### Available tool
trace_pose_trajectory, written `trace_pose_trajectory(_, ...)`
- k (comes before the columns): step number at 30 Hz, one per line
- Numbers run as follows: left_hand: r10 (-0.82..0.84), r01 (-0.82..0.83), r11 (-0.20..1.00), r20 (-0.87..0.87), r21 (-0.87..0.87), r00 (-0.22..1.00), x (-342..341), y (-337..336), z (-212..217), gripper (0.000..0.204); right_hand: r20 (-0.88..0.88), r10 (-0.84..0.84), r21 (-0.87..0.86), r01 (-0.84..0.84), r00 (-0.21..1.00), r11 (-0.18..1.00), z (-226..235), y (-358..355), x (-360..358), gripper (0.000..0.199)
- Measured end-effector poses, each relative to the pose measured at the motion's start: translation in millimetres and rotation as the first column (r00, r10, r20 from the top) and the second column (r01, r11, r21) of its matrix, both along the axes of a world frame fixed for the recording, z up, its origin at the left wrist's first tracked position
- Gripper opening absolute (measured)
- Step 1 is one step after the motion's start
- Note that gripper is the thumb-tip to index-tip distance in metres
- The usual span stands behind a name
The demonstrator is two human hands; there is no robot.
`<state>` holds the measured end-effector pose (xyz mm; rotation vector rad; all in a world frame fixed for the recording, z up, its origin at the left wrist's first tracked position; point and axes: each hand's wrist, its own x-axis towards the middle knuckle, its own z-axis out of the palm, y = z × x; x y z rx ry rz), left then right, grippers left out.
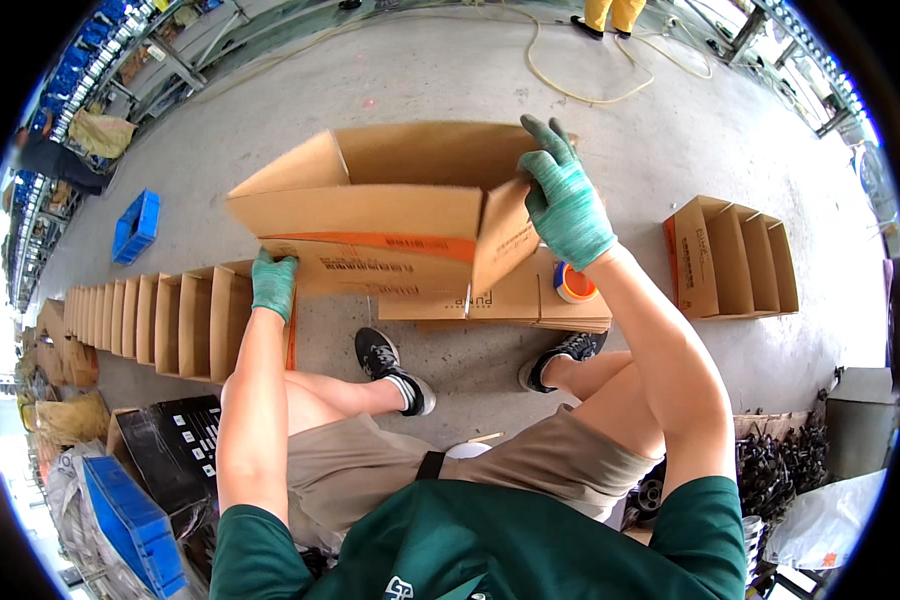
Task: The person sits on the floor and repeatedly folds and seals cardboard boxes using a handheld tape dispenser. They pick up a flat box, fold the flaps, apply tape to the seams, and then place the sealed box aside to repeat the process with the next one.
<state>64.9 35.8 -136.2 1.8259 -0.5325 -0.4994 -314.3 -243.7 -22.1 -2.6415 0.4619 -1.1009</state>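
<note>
Cardboard box [370, 205] held open above the concrete floor [730, 130] by a seated person.
Left hand [273, 283] grips its lower corner; right hand [565, 195] clasps the upper flap [503, 235]. Folding squarely likely needs both corners steady.

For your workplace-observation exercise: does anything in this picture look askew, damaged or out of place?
Little stands out. The box held by the left hand and right hand is tilted with its flaps open, half formed. A yellow cable lies loose across the floor. No damage or spill shows.
</note>
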Motion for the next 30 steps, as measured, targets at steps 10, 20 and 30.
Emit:
trace_pose_trajectory(10,-0.546,0.554,0.832,-0.128,0.031,0.828,-61.1,-12.9,-0.4,0.082,-0.404,0.033,-0.120,-0.089,0.914,0.989,-50.5,0.5,1.3,0.044)
trace_pose_trajectory(20,-0.562,0.612,0.767,0.256,-0.193,0.786,-79.0,-30.5,58.6,0.064,0.050,0.141,0.602,-0.142,0.989,0.786,-47.4,8.0,-9.3,0.028)
trace_pose_trajectory(30,-0.295,0.299,0.954,0.224,0.019,0.929,-76.1,-54.2,32.5,0.080,0.161,-0.379,0.973,-0.083,0.911,0.214,7.0,-24.5,-4.3,0.047)
